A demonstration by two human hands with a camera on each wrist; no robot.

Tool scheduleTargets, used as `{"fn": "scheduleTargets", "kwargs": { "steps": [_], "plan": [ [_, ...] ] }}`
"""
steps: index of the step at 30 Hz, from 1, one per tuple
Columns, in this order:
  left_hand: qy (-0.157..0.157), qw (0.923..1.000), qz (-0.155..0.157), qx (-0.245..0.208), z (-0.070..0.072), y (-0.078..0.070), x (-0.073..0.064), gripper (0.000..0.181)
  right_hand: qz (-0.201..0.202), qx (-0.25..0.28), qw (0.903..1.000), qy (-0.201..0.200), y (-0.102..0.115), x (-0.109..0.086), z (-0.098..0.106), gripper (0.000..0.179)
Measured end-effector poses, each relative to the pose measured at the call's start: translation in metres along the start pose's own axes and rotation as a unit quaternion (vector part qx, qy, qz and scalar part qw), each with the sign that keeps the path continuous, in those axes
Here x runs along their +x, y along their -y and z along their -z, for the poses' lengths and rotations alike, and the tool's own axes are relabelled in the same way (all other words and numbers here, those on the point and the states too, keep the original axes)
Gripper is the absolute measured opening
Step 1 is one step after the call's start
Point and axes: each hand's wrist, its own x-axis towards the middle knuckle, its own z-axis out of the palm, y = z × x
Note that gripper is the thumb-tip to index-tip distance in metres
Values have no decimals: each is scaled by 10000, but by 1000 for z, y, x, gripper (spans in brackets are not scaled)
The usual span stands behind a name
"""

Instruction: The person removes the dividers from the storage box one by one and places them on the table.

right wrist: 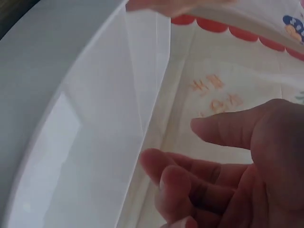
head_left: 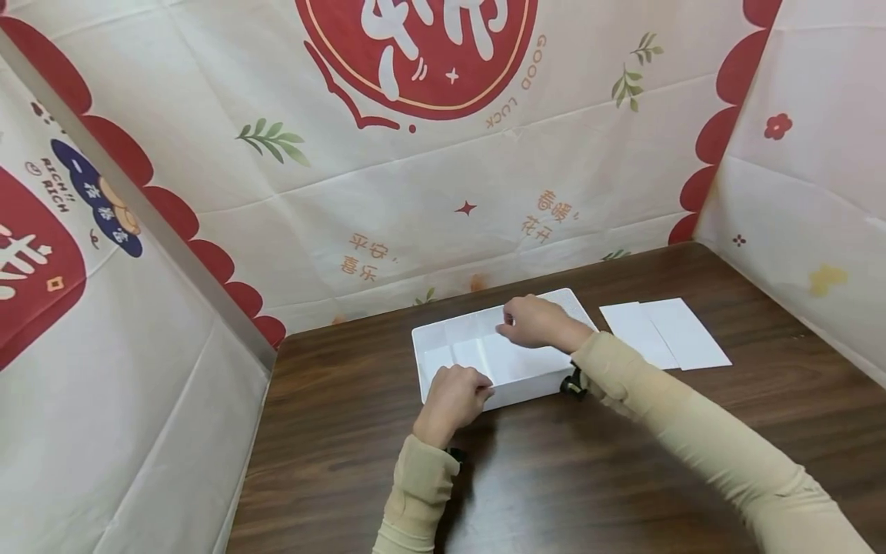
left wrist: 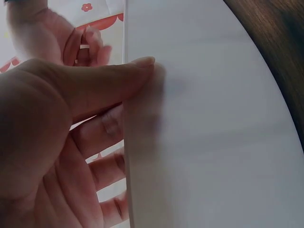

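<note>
A shallow white plastic box (head_left: pixel 529 387) with raised sides and a ridge across its left part lies on the wooden table. My left hand (head_left: pixel 453 402) pinches its near wall, thumb (left wrist: pixel 135 76) on the outer face and fingers behind the rim. Over the inside of the box hovers my right hand (head_left: pixel 538 322). Its thumb (right wrist: pixel 223 128) stands apart from loosely curled fingers (right wrist: pixel 175 190), and nothing shows between them. The box wall (right wrist: pixel 104 95) rises beside those fingertips in the right wrist view.
Two white sheets (head_left: pixel 685 335), partly overlapping, lie on the table to the right of the box. A printed cloth (head_left: pixel 415 192) hangs behind the table, with more cloth along both sides. The dark wooden table top (head_left: pixel 332 454) stretches in front and to the left.
</note>
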Motion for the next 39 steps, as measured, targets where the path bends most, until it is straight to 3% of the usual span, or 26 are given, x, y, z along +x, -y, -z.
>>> {"fn": "scheduleTargets", "kwargs": {
  "steps": [7, 13, 20, 39],
  "plan": [
    [12, 10000, -6, 70, -2, 1, 1, 7, -523, -282, 9980, 204, 29, 18, -25, 27],
    [35, 9999, -19, 141, -2, 0, 2, 7, -716, -399, 9964, 225, 34, 27, -39, 25],
    [-43, 9998, -72, 202, -4, 2, 4, 8, -770, -419, 9948, 512, 34, 35, -43, 19],
    [-38, 9999, 36, 154, 2, 6, 3, 8, -734, -502, 9949, 485, 42, 45, -41, 19]
  ]
}}
